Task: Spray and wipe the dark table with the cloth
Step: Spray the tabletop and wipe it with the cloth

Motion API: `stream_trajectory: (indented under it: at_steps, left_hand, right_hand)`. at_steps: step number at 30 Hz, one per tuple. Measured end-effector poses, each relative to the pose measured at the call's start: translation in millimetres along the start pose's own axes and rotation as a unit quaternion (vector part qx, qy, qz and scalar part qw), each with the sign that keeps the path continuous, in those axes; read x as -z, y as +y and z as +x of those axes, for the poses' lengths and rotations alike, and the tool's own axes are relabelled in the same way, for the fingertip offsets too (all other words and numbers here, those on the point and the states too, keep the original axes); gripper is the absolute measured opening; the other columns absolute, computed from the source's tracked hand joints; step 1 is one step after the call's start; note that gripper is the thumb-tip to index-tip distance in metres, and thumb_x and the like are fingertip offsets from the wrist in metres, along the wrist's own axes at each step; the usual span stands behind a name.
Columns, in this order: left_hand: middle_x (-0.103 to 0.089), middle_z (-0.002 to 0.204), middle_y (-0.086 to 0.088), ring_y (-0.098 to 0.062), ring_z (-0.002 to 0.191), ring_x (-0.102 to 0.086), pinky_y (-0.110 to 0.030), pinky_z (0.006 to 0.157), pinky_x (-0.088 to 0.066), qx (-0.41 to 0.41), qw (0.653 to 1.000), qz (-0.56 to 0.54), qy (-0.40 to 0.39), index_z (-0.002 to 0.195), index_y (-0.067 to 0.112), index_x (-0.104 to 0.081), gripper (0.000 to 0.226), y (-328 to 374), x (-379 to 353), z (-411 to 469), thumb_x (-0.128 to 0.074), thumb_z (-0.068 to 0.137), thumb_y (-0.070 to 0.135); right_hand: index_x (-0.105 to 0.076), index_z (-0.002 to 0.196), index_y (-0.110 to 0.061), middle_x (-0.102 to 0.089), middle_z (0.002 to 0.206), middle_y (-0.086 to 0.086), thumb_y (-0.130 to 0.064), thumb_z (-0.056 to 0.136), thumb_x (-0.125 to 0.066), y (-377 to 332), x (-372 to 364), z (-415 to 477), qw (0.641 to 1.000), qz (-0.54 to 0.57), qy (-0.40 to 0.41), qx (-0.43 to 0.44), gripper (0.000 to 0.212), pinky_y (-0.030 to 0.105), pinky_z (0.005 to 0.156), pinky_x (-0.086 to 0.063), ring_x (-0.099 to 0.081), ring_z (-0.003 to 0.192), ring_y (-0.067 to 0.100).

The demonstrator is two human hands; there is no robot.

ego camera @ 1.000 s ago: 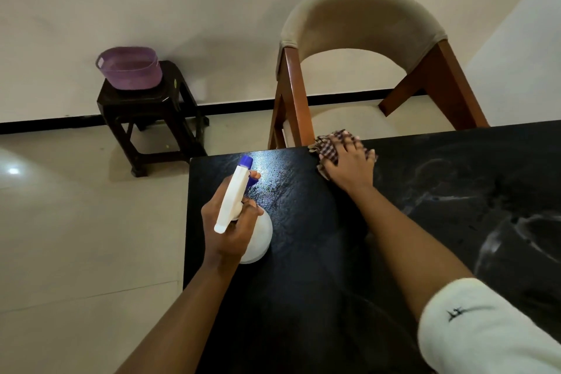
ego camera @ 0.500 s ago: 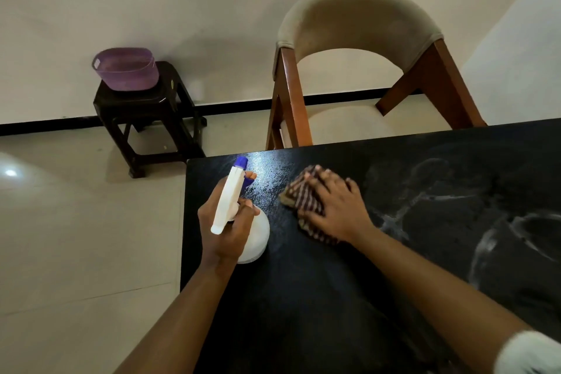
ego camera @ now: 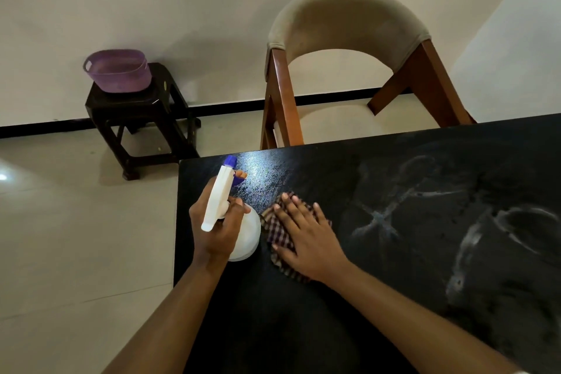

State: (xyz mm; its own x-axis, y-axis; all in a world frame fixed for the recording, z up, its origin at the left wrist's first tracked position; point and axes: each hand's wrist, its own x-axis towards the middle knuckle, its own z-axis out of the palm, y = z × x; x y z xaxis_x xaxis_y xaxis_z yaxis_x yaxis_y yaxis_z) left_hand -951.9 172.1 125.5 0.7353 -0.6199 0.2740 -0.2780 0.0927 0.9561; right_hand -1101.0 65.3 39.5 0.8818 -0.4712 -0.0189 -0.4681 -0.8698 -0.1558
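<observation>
cloth: checked, flat on dark table near its left edge, just beside spray bottle | right hand: fingers straight, pressing cloth down, likely for wiping contact | left hand: curled round bottle neck, likely ready to spray | room: table edge close at left; open tabletop with white smears to the right

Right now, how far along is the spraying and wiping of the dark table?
Done: spray glistens on the table near its far left corner. In hand: the left hand grips the bottle while the right hand presses the cloth flat beside it. Left: whitish smears further right are not yet wiped.
</observation>
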Motion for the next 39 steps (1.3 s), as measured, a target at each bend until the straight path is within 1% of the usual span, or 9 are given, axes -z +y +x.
stream_trajectory:
  at_steps: [4,8,12,15,18,22,25,35,39]
  left_hand:
    - [-0.064,0.083,-0.025,0.000,0.066,-0.066,-0.005,0.069,-0.048,-0.002,1.000,0.000,0.010,0.108,-0.019,-0.056,0.059,2,-2,-1,-0.049,0.075,0.029]
    - [-0.065,0.086,-0.022,0.000,0.068,-0.066,-0.005,0.068,-0.048,0.004,1.000,-0.001,0.015,0.112,-0.015,-0.056,0.059,5,-2,-2,-0.049,0.076,0.030]
    - [-0.062,0.082,-0.018,0.002,0.065,-0.064,-0.004,0.066,-0.047,0.010,1.000,-0.003,0.022,0.110,0.003,-0.056,0.038,7,-4,-2,-0.050,0.076,0.021]
    - [-0.062,0.080,-0.024,0.001,0.061,-0.064,-0.006,0.065,-0.047,0.008,0.999,0.003,0.032,0.111,0.002,-0.056,0.035,6,-4,-2,-0.050,0.077,0.005]
    - [-0.062,0.081,-0.021,0.001,0.061,-0.064,-0.007,0.065,-0.047,0.004,1.000,-0.002,0.028,0.111,0.007,-0.055,0.038,8,-4,-3,-0.050,0.076,0.021]
    - [-0.063,0.086,-0.023,0.001,0.060,-0.062,-0.006,0.065,-0.047,0.010,0.999,0.013,0.035,0.110,0.004,-0.056,0.034,9,-5,-4,-0.046,0.077,0.004]
    - [-0.063,0.087,-0.025,0.001,0.060,-0.062,-0.006,0.064,-0.046,0.015,0.999,0.021,0.032,0.109,-0.011,-0.057,0.036,10,-6,-6,-0.044,0.077,0.001]
    - [-0.062,0.089,-0.022,-0.003,0.055,-0.060,-0.010,0.062,-0.046,0.020,0.999,-0.005,0.031,0.111,-0.011,-0.057,0.036,11,-7,-7,-0.043,0.079,-0.002]
    - [-0.066,0.094,-0.004,-0.009,0.055,-0.061,-0.015,0.061,-0.049,0.031,0.999,0.000,0.017,0.113,-0.004,-0.059,0.039,14,-6,-7,-0.044,0.078,0.000]
  right_hand:
    - [-0.019,0.151,-0.015,-0.010,0.160,0.007,-0.059,0.090,-0.021,68,17,29,0.992,0.003,0.012,-0.128,0.076,0.048,0.118,-0.002,-0.007,0.147,0.021]
    - [-0.013,0.152,-0.009,-0.004,0.161,0.011,-0.052,0.094,-0.035,90,24,42,0.963,0.009,0.023,-0.270,0.075,0.045,0.119,-0.002,-0.001,0.148,0.023]
    - [-0.024,0.150,-0.009,-0.013,0.159,0.009,-0.054,0.089,-0.027,26,10,-6,0.986,0.030,0.034,-0.160,0.076,0.038,0.118,0.002,-0.008,0.147,0.021]
    - [-0.034,0.147,-0.011,-0.024,0.157,0.007,-0.052,0.086,-0.040,-12,1,-56,0.997,0.026,0.027,-0.070,0.074,0.040,0.115,-0.009,-0.021,0.145,0.020]
    - [-0.034,0.147,-0.013,-0.023,0.157,0.005,-0.052,0.085,-0.041,5,3,-60,1.000,-0.002,0.015,-0.023,0.074,0.043,0.115,-0.019,-0.024,0.144,0.020]
    - [-0.023,0.150,-0.011,-0.017,0.159,0.008,-0.055,0.087,-0.026,63,16,-25,0.982,0.014,0.031,-0.184,0.077,0.043,0.118,-0.011,-0.014,0.147,0.022]
    - [-0.025,0.149,-0.009,-0.022,0.157,0.011,-0.049,0.090,-0.043,69,20,-17,0.955,0.027,0.057,-0.290,0.073,0.044,0.119,-0.014,-0.018,0.145,0.025]
    - [-0.034,0.147,-0.017,-0.029,0.156,0.003,-0.052,0.084,-0.046,-26,-4,-128,0.999,0.032,0.023,-0.024,0.073,0.040,0.112,-0.019,-0.024,0.143,0.017]
    - [-0.033,0.148,-0.012,-0.030,0.155,0.008,-0.052,0.085,-0.036,28,6,-98,0.991,0.020,0.034,-0.126,0.074,0.045,0.115,-0.023,-0.028,0.142,0.023]
